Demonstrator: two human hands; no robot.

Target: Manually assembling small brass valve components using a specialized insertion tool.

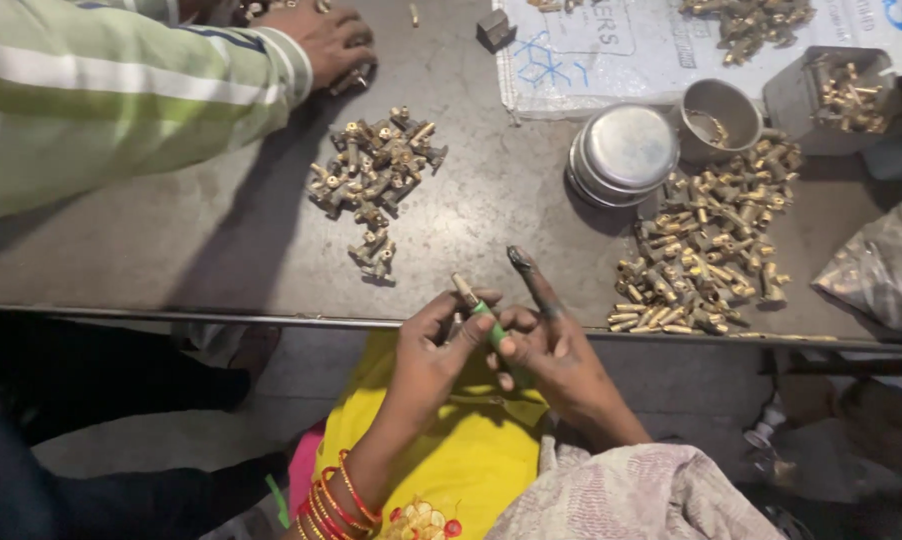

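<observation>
My left hand (pixel 431 350) and my right hand (pixel 549 345) meet just below the near edge of the metal table (pixel 171 230). Together they grip a thin green-handled tool (pixel 491 325) with a small brass fitting (pixel 464 289) on its tip, pointing up and left. The right index finger, dark with grime, sticks straight out over the table edge. Red and gold bangles circle my left wrist. A pile of brass fittings (pixel 706 245) lies just right of my hands; a smaller greyer pile (pixel 376 175) lies on the table beyond my hands, to the left.
Another person's arm in a green-striped sleeve (pixel 121 90) reaches across the top left, hand (pixel 326 40) on the table. Stacked round steel lids (pixel 626 150), a steel cup (pixel 721 120), a grey box of fittings (pixel 841 95) and a white printed sack (pixel 651 45) sit far right.
</observation>
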